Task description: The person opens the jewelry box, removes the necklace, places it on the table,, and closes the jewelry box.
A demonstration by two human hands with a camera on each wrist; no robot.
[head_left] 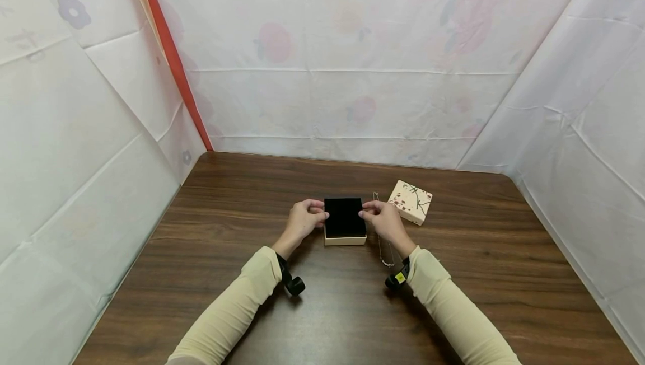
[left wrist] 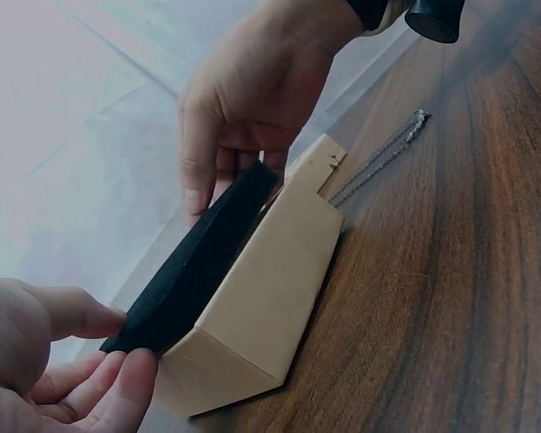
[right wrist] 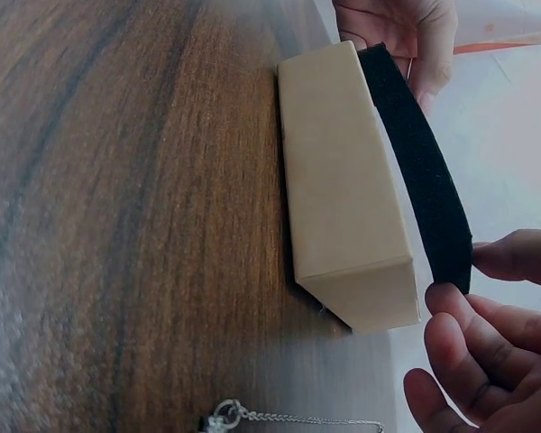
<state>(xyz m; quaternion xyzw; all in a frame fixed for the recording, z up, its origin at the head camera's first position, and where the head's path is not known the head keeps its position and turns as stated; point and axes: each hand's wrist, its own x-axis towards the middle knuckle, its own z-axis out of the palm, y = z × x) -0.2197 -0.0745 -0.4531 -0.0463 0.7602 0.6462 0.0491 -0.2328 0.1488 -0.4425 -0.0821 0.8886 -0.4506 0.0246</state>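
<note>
A small cream box (head_left: pixel 345 241) stands on the wooden table, with a black foam-like pad (head_left: pixel 344 215) at its top. My left hand (head_left: pixel 302 220) pinches the pad's left edge between thumb and fingers. On the opposite edge, my right hand (head_left: pixel 387 223) pinches the same pad. Both wrist views show the pad (right wrist: pixel 424 171) tilted and partly raised above the box's rim; what lies beneath it is hidden. Beside the right hand, a thin silver-coloured chain necklace (head_left: pixel 387 263) lies on the table, partly covered by that hand and wrist.
A cream lid (head_left: pixel 410 202) printed with branches and red blossoms lies just beyond my right hand. Brown wooden tabletop (head_left: pixel 211 242) surrounds the box. White patterned sheets (head_left: pixel 312 62) hang behind and at both sides, with a red strip (head_left: pixel 173 57) at the back left.
</note>
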